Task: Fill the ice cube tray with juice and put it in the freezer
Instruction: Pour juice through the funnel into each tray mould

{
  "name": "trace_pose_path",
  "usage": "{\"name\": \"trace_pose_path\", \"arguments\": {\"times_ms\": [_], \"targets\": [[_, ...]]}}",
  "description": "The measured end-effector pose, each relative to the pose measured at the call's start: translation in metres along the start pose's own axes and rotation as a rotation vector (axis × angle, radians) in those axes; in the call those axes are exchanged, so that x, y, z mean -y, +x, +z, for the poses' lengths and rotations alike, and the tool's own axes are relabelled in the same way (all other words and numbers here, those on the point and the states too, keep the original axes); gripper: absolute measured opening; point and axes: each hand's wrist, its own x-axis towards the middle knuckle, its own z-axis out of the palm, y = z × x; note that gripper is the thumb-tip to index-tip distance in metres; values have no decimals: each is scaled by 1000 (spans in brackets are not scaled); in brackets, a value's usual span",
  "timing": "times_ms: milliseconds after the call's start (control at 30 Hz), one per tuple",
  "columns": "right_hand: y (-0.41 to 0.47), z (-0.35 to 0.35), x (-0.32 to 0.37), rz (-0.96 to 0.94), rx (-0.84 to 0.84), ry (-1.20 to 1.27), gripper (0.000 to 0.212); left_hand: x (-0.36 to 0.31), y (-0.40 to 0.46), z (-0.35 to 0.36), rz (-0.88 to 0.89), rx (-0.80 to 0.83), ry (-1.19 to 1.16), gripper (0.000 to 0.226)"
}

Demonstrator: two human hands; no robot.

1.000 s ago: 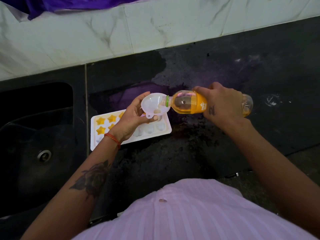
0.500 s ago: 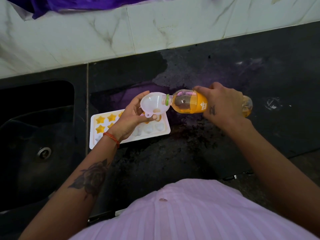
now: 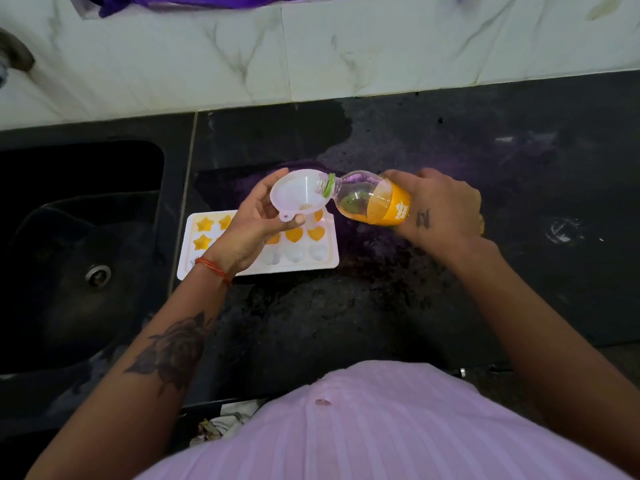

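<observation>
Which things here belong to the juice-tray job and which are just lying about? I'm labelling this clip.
In use:
ice cube tray, partly filled
funnel, held by left hand
juice bottle, tilted in right hand

Lying about:
sink beside the tray
purple cloth above the wall tiles
crumpled scraps at the counter's near edge

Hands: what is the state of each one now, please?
Left hand: holding the white funnel over the tray.
Right hand: gripping the juice bottle, tilted into the funnel.

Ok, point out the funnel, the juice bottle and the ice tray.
funnel (image 3: 294, 199), head view, inside of its bowl.
juice bottle (image 3: 394, 207), head view, orange label.
ice tray (image 3: 329, 261), head view, bare right rim.
</observation>
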Motion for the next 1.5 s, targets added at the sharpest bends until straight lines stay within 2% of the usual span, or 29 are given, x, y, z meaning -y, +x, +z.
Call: {"name": "trace_pose_path", "arguments": {"times_ms": [267,467,733,1000,1100,1300,1500], "targets": [[10,-3,19,-27,-25,93,72,-4,-18,-20,41,-69,-42,76],[9,-6,63,-101,-11,145,68,-9,-46,-60,68,-155,-71,74],[6,-2,126,-183,26,140,74,-5,-93,-116,84,-258,-49,73],[6,9,160,-214,8,100,75,1,-106,-138,56,-233,1,78],[5,11,161,-221,2,102,75,3,-103,-136,51,-210,19,83],[6,12,155,-205,37,31,75,6,-95,-131,38,-180,41,76],[6,15,149,-232,15,-57,67,9,-96,-132,19,-200,44,78]]}}
